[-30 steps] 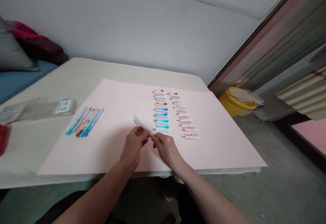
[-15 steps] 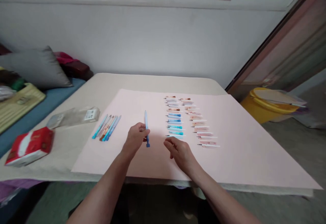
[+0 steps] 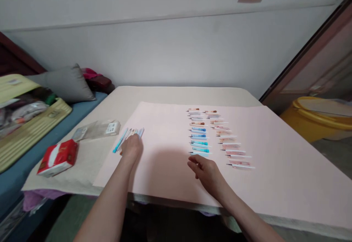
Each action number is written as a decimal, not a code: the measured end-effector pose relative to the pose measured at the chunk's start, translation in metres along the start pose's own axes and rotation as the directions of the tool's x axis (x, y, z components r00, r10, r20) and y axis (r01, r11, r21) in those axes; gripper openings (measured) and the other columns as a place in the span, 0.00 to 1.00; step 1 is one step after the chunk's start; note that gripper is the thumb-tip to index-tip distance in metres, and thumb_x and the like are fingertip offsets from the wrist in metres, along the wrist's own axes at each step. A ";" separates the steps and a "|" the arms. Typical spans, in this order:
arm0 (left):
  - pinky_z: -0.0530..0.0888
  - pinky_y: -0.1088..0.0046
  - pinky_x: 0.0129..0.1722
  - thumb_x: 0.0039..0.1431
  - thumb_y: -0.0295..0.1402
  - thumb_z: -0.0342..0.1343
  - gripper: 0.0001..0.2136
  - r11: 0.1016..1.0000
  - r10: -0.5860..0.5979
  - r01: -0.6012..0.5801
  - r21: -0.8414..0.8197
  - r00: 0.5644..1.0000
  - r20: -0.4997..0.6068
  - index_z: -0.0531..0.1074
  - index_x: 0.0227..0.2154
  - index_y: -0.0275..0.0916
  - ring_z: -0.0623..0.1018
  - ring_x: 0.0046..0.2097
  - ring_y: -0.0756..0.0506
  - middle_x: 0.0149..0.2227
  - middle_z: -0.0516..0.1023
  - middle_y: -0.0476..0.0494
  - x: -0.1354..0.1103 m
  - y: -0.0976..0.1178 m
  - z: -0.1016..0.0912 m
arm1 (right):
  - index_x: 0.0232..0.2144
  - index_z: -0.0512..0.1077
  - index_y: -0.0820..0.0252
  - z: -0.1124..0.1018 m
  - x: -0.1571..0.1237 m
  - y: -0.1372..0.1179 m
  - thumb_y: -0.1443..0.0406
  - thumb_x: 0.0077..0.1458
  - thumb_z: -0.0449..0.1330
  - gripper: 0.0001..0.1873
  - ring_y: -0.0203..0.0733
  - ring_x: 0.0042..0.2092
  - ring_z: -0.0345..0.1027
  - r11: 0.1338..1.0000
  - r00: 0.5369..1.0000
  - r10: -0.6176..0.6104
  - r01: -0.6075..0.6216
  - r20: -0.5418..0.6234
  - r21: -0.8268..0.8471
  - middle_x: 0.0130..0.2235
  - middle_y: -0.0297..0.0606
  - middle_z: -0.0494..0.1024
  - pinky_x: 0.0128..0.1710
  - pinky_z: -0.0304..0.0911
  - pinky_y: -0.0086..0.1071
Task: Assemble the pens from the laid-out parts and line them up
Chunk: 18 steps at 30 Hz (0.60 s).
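Note:
My left hand (image 3: 132,147) reaches down over a small group of pens (image 3: 120,142) at the left of the pink sheet. Its fingers point away and are hidden behind the back of the hand, so its grip does not show. Blue, brown and pale pen ends stick out around it. My right hand (image 3: 206,168) hovers near the front of the sheet, fingers loosely curled, with nothing visible in them. Just beyond it lies a column of blue and brown pen parts with thin refills (image 3: 200,143). Farther right is a second column of pinkish pen parts with refills (image 3: 233,152).
The pink sheet (image 3: 165,124) covers much of the cream-topped table (image 3: 178,93). To the left are a clear plastic bag (image 3: 96,129) and a red tissue pack (image 3: 58,157). A yellow bucket (image 3: 308,121) stands beyond the right side, and a wall closes off the back.
My left hand has moved left from mid-sheet to the pen group; the blue pen it held upright no longer shows there. My right hand stays curled near the columns. The view has shifted.

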<state>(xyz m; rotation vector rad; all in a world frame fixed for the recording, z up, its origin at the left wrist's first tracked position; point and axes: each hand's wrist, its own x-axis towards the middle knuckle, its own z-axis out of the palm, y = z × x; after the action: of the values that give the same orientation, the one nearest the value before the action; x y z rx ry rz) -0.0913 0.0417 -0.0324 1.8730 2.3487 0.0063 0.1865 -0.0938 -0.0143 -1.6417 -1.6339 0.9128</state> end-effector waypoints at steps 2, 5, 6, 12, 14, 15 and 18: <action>0.69 0.58 0.39 0.54 0.24 0.44 0.12 1.000 0.001 -0.001 0.002 1.000 -0.011 0.72 0.36 0.32 0.75 0.44 0.33 0.40 0.76 0.26 0.001 -0.001 0.002 | 0.33 0.72 0.59 -0.001 0.000 0.000 0.58 0.56 0.51 0.13 0.35 0.24 0.65 1.000 1.000 -0.001 0.001 0.009 -0.008 0.27 0.34 0.73 0.27 0.59 0.29; 0.69 0.57 0.40 0.54 0.25 0.45 0.11 1.000 0.000 -0.001 -0.012 0.999 -0.037 0.72 0.36 0.32 0.75 0.44 0.33 0.39 0.76 0.26 0.000 -0.004 0.003 | 0.33 0.72 0.59 -0.002 0.000 0.000 0.58 0.56 0.51 0.13 0.35 0.25 0.66 1.000 1.000 0.001 -0.001 0.016 -0.015 0.27 0.34 0.74 0.27 0.60 0.29; 0.69 0.57 0.40 0.54 0.26 0.45 0.11 1.000 0.003 -0.004 -0.022 0.999 -0.048 0.71 0.35 0.31 0.75 0.43 0.33 0.39 0.76 0.26 0.000 -0.005 0.003 | 0.33 0.72 0.58 -0.003 0.000 0.000 0.58 0.56 0.51 0.13 0.35 0.25 0.66 1.000 1.000 0.002 -0.002 0.017 -0.016 0.28 0.34 0.74 0.28 0.60 0.29; 0.68 0.56 0.38 0.54 0.30 0.49 0.07 0.994 0.008 -0.018 -0.105 0.995 -0.097 0.69 0.28 0.31 0.75 0.40 0.33 0.33 0.75 0.28 -0.003 -0.009 0.003 | 0.31 0.72 0.58 -0.001 0.000 0.001 0.58 0.56 0.51 0.13 0.36 0.25 0.66 0.999 1.000 -0.015 0.015 0.022 -0.041 0.27 0.34 0.75 0.27 0.60 0.29; 0.67 0.56 0.38 0.53 0.30 0.50 0.06 0.992 0.001 -0.013 -0.124 0.995 -0.103 0.68 0.26 0.32 0.75 0.40 0.33 0.31 0.75 0.29 -0.003 -0.009 0.003 | 0.31 0.72 0.58 -0.002 0.000 0.002 0.58 0.55 0.51 0.13 0.36 0.25 0.66 0.999 1.000 -0.022 0.023 0.017 -0.038 0.27 0.34 0.74 0.26 0.59 0.28; 0.67 0.56 0.38 0.53 0.30 0.50 0.06 0.992 0.002 -0.015 -0.128 0.994 -0.106 0.68 0.26 0.32 0.75 0.40 0.33 0.31 0.75 0.30 -0.002 -0.009 0.003 | 0.31 0.72 0.57 -0.003 0.001 0.002 0.58 0.55 0.51 0.13 0.36 0.25 0.66 0.999 1.000 -0.025 0.025 0.008 -0.033 0.26 0.34 0.74 0.26 0.59 0.28; 0.67 0.58 0.38 0.51 0.31 0.51 0.06 0.993 0.000 -0.011 -0.117 0.995 -0.096 0.69 0.28 0.32 0.75 0.40 0.33 0.32 0.75 0.31 -0.001 -0.007 -0.002 | 0.30 0.72 0.58 -0.012 0.002 -0.001 0.58 0.55 0.51 0.13 0.35 0.24 0.65 1.000 0.999 -0.026 0.025 -0.022 -0.011 0.25 0.32 0.72 0.26 0.59 0.27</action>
<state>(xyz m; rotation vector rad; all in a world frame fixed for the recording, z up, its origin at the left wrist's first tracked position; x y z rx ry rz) -0.0982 0.0391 -0.0311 1.8629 2.3473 0.2356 0.1959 -0.0910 -0.0075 -1.6288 -1.6441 0.8717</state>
